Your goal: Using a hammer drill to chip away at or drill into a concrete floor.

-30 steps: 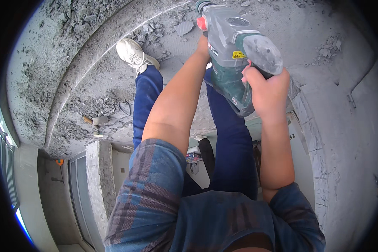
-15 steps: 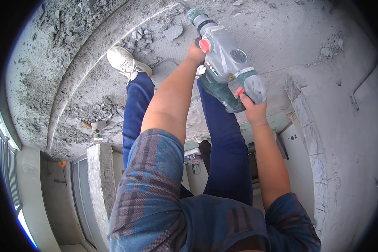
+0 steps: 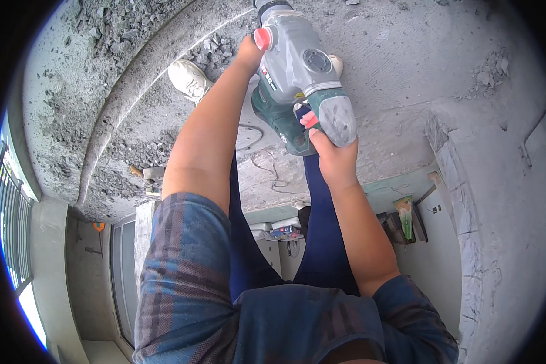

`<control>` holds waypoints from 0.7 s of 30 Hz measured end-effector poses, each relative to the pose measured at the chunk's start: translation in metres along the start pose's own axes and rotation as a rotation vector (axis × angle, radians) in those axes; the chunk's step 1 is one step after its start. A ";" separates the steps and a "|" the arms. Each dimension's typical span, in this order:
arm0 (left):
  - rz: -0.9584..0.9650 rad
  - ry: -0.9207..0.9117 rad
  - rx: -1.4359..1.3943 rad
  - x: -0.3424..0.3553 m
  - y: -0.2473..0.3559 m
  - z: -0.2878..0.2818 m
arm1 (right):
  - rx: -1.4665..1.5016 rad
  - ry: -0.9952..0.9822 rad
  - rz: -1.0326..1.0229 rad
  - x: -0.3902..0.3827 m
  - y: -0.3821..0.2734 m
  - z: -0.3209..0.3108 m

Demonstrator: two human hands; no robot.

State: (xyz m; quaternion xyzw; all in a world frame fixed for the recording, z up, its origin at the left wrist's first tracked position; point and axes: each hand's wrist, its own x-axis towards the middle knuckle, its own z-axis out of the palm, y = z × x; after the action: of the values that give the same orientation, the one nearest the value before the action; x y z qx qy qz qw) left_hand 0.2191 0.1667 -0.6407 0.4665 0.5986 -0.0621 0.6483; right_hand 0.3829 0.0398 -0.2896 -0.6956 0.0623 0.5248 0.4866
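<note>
A large rotary hammer [image 3: 292, 57], grey and dark green under a coat of dust, is held out in front of me with its front end toward the top edge. My left hand [image 3: 249, 54] is closed at its front side, beside a red knob [image 3: 262, 39]; the grip itself is mostly hidden. Around the rear handle, my right hand [image 3: 335, 159] is wrapped, its thumb near the red trigger [image 3: 309, 119]. The tip of the tool lies outside the picture, so its contact with the concrete cannot be seen.
Broken concrete rubble [image 3: 118, 33] covers the floor at the upper left, along a curved pale line. My left shoe [image 3: 188, 79] stands near the chips. A dark cable [image 3: 249, 136] trails behind the tool. Railings [image 3: 15, 200] are at the far left; a rough-edged wall [image 3: 461, 224] stands right.
The rotary hammer and both hands have moved left and slightly upward in the picture. My legs have shifted too; the right shoe now shows partly behind the tool.
</note>
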 end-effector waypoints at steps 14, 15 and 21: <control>-0.287 -0.227 -0.756 -0.075 0.073 0.096 | -0.278 0.051 -0.041 0.004 -0.052 -0.009; -0.309 -0.230 -0.904 -0.059 0.067 0.089 | -0.274 0.035 -0.041 0.009 -0.050 0.002; -0.374 -0.230 -0.903 -0.038 0.097 0.089 | -0.410 0.091 -0.167 0.050 -0.065 0.012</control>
State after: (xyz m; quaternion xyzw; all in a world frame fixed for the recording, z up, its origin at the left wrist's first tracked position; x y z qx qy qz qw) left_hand 0.3343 0.1421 -0.5706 0.0142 0.5638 0.0369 0.8250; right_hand 0.4355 0.1037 -0.2895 -0.8058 -0.0816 0.4523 0.3735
